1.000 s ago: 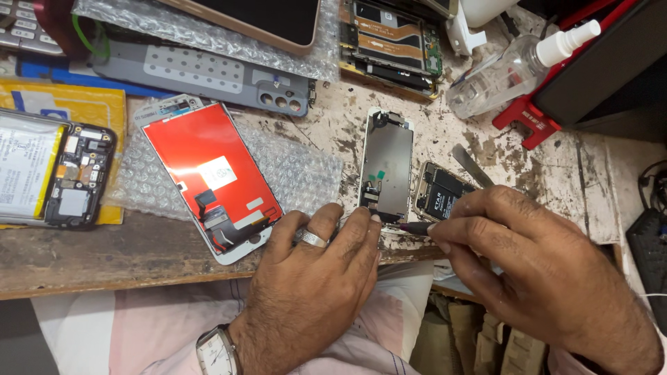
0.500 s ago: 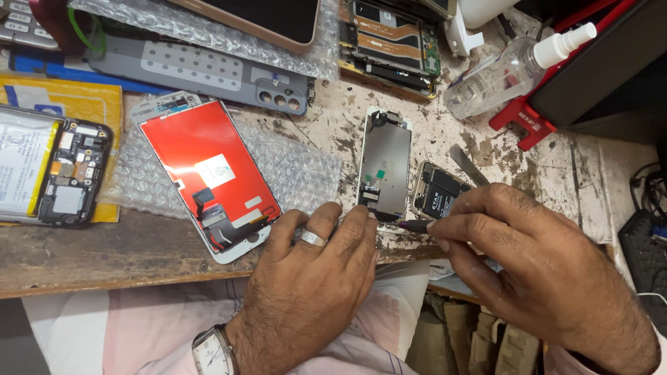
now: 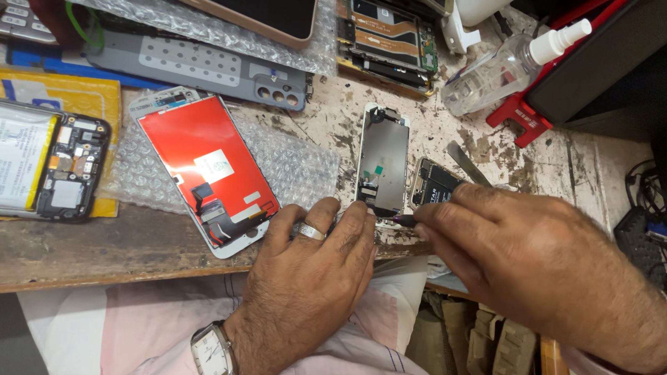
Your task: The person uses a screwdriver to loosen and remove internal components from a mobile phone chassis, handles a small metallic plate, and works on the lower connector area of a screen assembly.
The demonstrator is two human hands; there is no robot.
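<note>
Screen [image 3: 383, 163], the small grey-backed panel, is lying flat on the surface [image 3: 125, 243] with its long axis running away from the person, bottom end pointing toward the near edge. Both hands are sitting at that near end. The right hand [image 3: 528, 257] is coming in from the right, fingers pinched together on a thin dark tool [image 3: 405, 221] whose tip is pointing left at the screen's bottom edge. The left hand [image 3: 313, 278] is lying just left of that end, fingertips pressing down beside it; whether they are touching the screen, I cannot tell. A small dark part [image 3: 436, 184] is sitting just beside the screen, to its right.
</note>
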